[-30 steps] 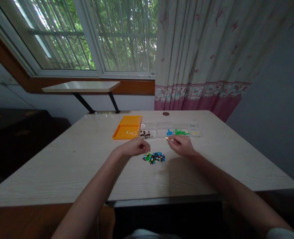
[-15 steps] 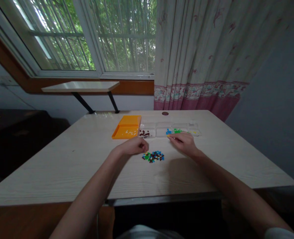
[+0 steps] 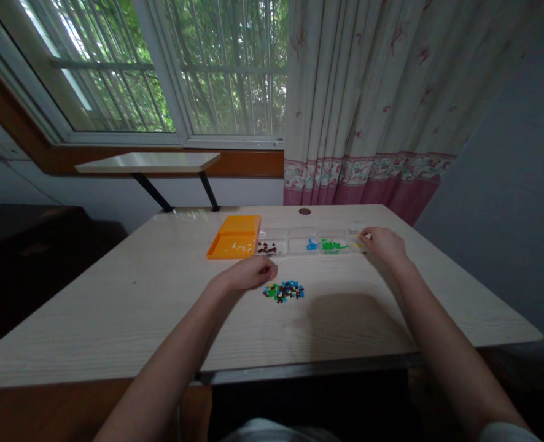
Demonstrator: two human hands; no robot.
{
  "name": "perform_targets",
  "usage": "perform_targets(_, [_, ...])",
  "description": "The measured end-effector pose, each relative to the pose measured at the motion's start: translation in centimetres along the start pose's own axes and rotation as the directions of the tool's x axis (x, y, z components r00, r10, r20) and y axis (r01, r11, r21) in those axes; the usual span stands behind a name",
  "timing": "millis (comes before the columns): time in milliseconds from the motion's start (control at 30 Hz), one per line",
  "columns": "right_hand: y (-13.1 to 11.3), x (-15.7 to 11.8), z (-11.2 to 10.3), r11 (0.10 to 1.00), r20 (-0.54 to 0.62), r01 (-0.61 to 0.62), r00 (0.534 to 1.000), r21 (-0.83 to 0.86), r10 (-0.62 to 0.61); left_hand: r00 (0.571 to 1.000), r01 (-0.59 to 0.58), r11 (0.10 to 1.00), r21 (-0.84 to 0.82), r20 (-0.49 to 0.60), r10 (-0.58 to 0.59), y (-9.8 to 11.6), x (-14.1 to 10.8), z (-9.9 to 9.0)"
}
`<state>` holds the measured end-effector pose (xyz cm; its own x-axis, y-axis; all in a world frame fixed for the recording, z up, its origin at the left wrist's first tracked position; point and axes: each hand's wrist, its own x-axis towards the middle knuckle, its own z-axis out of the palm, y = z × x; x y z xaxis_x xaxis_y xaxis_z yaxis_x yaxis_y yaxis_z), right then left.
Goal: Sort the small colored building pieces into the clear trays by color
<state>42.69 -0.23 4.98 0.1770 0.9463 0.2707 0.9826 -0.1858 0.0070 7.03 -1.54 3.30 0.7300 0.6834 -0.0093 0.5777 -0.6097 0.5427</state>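
Note:
A small pile of mixed coloured beads lies on the pale wooden table. My left hand rests beside the pile's left edge, its fingers curled closed with nothing visible in them. Behind the pile stands a clear compartment tray holding dark brown beads, blue beads, green beads and yellow beads. My right hand is at the tray's right end by the yellow beads, pinched on a thin tool whose pale tip barely shows.
An orange tray with a few white bits adjoins the clear tray on the left. A round cable hole sits near the table's far edge. A small wall shelf, a window and a curtain lie beyond.
My right hand has moved right along the clear tray, from the blue and green compartments to the yellow end. My left hand has stayed beside the pile.

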Motion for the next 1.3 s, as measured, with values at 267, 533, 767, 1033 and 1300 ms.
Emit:
perform_targets(267, [-3.2,-1.3,-0.1,0.977,-0.059,0.161,0.986,0.140,-0.154,0.962,-0.045,0.999,0.013,-0.271,0.047,1.2,0.8,0.8])
perform_targets(533, [-11.9,-7.4,1.2,0.694,-0.224,0.615,0.786,0.375,-0.576,0.930,-0.092,0.986,-0.136,-0.366,0.036,2.2,1.5,2.2])
perform_targets(767, [-12.4,-7.6,1.7,0.660,-0.310,0.594,0.804,0.461,-0.507,0.927,-0.092,0.984,-0.152,-0.373,0.029,2.7,1.6,2.3])
perform_targets(1033, [-12.4,-7.6,2.0,0.622,-0.338,0.627,0.778,0.469,-0.529,0.927,-0.108,0.985,-0.134,-0.372,0.052,2.8,1.5,2.2])
perform_targets(1300, [-12.3,-7.6,1.9,0.596,-0.388,0.662,0.749,0.454,-0.537,0.943,-0.098,0.984,-0.150,-0.330,0.043,3.3,1.2,1.5])
